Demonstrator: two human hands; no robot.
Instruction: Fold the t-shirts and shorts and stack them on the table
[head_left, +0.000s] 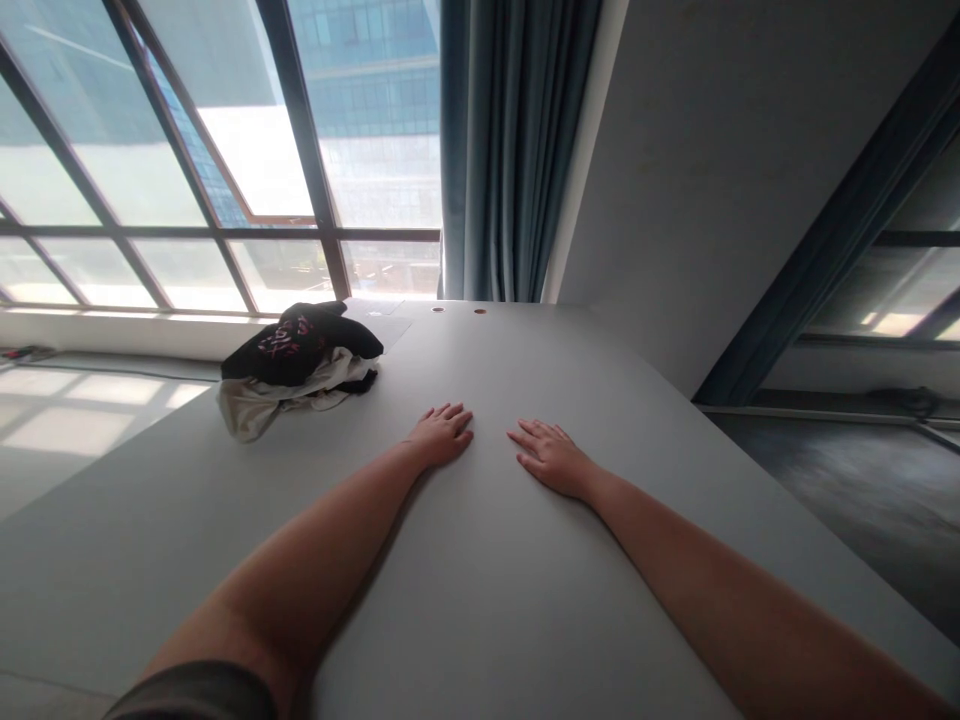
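My left hand (pixel 442 435) lies flat on the white table (pixel 465 580), fingers stretched out and holding nothing. To its right, with a gap between them, my right hand (pixel 551 455) also rests palm down on the tabletop, its fingers slightly spread. Beyond my left hand, towards the table's left edge, sits a crumpled pile of clothes: a black garment (pixel 292 345) with a pinkish print on top, and a whitish garment (pixel 259 405) partly under it. Neither hand touches the pile.
Two small round holes (pixel 480 311) show near the table's far edge. Behind it hang blue-grey curtains (pixel 510 150) beside large windows (pixel 375 110), one pane tilted open. A grey wall (pixel 720 180) rises at the right, above a dark floor (pixel 825 490).
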